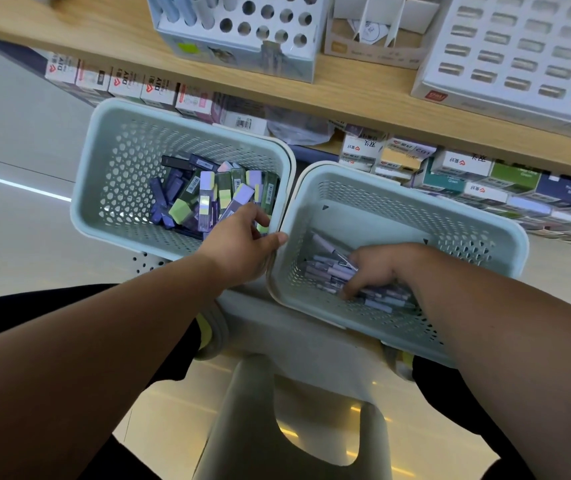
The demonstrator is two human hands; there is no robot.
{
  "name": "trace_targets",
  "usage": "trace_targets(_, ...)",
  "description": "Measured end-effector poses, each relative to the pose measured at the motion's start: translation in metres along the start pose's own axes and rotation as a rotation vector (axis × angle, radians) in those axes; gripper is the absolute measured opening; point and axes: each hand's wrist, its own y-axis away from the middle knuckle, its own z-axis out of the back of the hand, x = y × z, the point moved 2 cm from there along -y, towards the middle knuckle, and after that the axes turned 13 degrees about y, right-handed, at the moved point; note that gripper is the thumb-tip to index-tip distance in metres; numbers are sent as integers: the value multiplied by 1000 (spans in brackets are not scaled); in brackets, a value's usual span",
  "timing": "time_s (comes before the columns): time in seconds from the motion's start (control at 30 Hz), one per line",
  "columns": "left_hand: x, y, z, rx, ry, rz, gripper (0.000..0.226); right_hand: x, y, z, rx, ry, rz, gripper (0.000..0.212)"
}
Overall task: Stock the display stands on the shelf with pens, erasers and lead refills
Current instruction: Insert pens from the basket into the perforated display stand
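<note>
Erasers [180, 211] and refill cases [223, 192] in left basket [79, 188], pens [332, 271] in right basket [484, 209].

Bright, even indoor light with a cool, slightly washed-out cast. A thin white streak of glare crosses the glossy floor [17, 183] at left and glints through the mesh of the left basket [97, 174]. Warm yellow reflections sit low in the centre. Shadows are soft, and the dark clothing [17, 313] at the bottom edges goes nearly black. The wide-angle lens curves the wooden shelf [346, 95] and stretches the corners. The display stands [242, 29] at the top look slightly soft and smeared.
</note>
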Motion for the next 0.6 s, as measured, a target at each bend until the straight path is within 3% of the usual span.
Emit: trace_targets(0.6,0,-4,0,23,-72,-10,37,-8,14,-2,-24,-47,66,34)
